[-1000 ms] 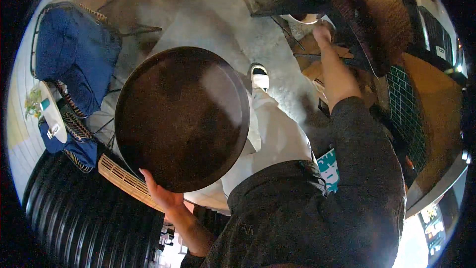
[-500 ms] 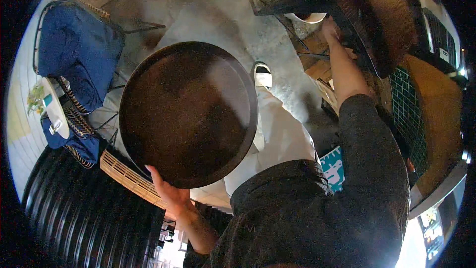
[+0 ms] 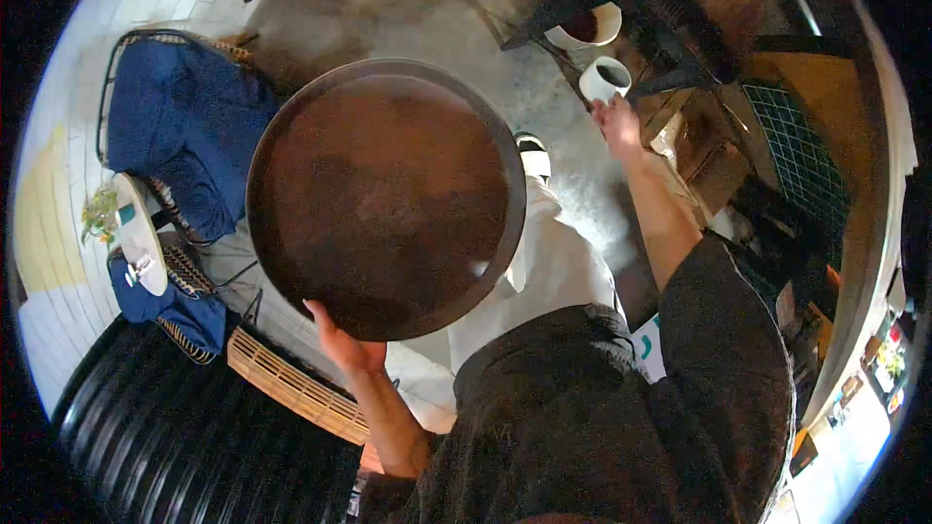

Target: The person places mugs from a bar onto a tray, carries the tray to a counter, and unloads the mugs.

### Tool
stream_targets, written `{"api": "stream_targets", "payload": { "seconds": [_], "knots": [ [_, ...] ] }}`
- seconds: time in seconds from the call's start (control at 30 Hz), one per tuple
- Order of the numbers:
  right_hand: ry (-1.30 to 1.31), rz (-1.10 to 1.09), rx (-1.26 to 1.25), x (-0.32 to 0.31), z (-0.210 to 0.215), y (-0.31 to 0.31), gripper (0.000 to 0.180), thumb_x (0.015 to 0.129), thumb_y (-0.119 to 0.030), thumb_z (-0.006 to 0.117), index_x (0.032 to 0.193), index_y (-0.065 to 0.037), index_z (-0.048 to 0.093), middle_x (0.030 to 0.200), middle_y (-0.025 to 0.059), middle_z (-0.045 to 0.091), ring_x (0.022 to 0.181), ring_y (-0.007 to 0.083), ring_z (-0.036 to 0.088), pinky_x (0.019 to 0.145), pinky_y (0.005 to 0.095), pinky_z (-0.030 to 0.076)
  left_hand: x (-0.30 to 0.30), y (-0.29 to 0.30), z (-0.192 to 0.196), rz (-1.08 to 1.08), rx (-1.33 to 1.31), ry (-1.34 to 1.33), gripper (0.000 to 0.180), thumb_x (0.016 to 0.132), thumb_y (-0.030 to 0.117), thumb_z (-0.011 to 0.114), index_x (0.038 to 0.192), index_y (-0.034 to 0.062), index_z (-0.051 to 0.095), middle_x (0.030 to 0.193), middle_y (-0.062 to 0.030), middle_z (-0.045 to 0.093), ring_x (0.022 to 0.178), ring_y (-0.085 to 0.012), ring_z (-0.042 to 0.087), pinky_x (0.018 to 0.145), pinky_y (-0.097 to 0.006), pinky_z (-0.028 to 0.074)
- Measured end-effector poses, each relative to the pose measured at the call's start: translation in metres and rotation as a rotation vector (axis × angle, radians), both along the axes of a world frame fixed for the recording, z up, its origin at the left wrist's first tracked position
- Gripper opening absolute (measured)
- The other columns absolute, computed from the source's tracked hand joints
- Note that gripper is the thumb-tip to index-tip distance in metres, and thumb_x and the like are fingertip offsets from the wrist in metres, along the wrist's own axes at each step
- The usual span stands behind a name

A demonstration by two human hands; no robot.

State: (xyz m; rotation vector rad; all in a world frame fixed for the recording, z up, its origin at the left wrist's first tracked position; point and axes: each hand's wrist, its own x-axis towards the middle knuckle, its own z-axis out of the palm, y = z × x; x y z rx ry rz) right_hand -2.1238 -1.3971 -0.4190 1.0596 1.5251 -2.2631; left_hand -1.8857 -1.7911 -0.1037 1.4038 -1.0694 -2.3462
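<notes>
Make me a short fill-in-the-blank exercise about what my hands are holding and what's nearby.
1. The left hand holds a dark brown tray whose shape is ____.
2. The right hand holds a cup whose outside is ____.
3. The chair left of the tray has ____ fabric.

Missing words: round; white; blue.

Blue chair (image 3: 184, 126) near small pale table (image 3: 142, 233)

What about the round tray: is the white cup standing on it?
No, the right hand holds the white cup away from the round tray.
</notes>
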Motion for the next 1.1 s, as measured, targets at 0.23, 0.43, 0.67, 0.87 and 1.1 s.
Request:
{"api": "stream_targets", "payload": {
  "seconds": [0.23,0.43,0.67,0.87,1.1],
  "knots": [
    [0.352,0.141,0.238,0.131,0.277,-0.051,0.039,0.100,-0.035,0.046,0.091,0.000,0.060,0.073,0.0050,0.058,0.058,0.0123,0.052,0.053,0.0274,0.042,0.055,-0.050,0.014,-0.102,0.068,0.184,0.063,0.099,0.048,0.043,0.144,0.0045,0.034,0.147,-0.0112,0.039,0.132,-0.0327,0.039,0.109,-0.050,0.031],
    [0.508,0.262,0.168,0.197,0.403,-0.088,0.040,0.099,-0.037,0.043,0.104,0.001,0.057,0.089,0.0105,0.065,0.065,0.0143,0.055,0.060,0.0291,0.046,0.055,-0.045,0.029,-0.322,0.165,0.289,0.047,0.101,0.037,0.043,0.135,0.0047,0.045,0.132,-0.0109,0.053,0.119,-0.0304,0.052,0.102,-0.048,0.039],
    [0.506,0.436,0.198,0.226,0.442,-0.079,0.033,0.101,-0.033,0.043,0.096,-0.004,0.059,0.087,0.0055,0.065,0.067,0.0102,0.060,0.057,0.0235,0.046,0.039,0.020,0.082,-0.570,0.229,0.304,0.041,0.100,0.032,0.047,0.128,0.0033,0.050,0.128,-0.0089,0.056,0.117,-0.0265,0.053,0.100,-0.042,0.041],
    [0.528,0.390,0.338,0.245,0.469,-0.019,0.035,0.102,-0.033,0.043,0.094,-0.004,0.060,0.084,0.0023,0.063,0.064,0.0074,0.056,0.057,0.0220,0.043,0.029,0.075,0.102,-0.716,0.293,0.366,0.041,0.100,0.033,0.046,0.128,0.0039,0.051,0.127,-0.0086,0.056,0.116,-0.0257,0.053,0.098,-0.040,0.042],
    [0.529,0.427,0.451,0.250,0.500,0.075,0.038,0.101,-0.036,0.045,0.096,-0.001,0.061,0.082,0.0029,0.064,0.064,0.0088,0.055,0.062,0.0255,0.047,0.022,0.164,0.128,-0.726,0.316,0.374,0.042,0.099,0.030,0.047,0.131,0.0035,0.050,0.129,-0.0088,0.057,0.116,-0.0271,0.054,0.099,-0.043,0.042]
  ]
}}
